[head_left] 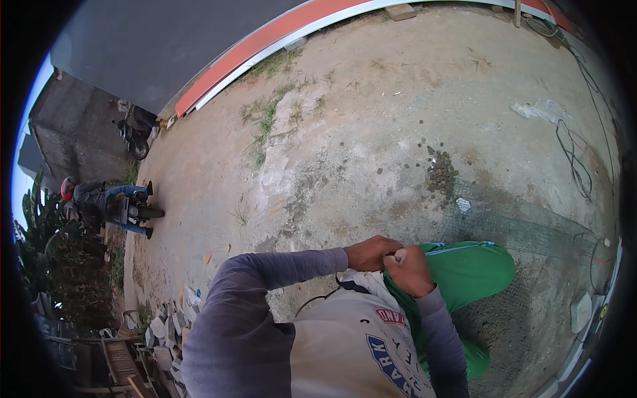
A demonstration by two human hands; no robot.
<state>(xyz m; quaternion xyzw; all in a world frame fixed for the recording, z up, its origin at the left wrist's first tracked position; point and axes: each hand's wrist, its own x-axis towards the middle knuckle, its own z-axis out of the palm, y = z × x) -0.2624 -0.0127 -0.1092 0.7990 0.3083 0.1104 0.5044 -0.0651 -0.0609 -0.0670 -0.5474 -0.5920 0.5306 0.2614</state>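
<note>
My left hand (373, 254) and my right hand (410, 272) meet at my waist, by the top of my green trousers (468, 268). The fingers of both are closed and pinched together. A small pale bit shows between them, too little of it to name. Just behind my left hand, the hem of my white shirt (345, 335) with grey sleeves hangs over the waist. A black strap (353, 285) crosses there, partly covered by the shirt.
Green mesh (531, 222) lies beyond my knees, beside a small gravel heap (439, 171). Cables (577, 162) and a plastic sheet (541, 110) lie at right. A person on a motorcycle (136, 212) is at left, another motorcycle (138, 142) farther back. Broken stones (169, 331) are piled lower left.
</note>
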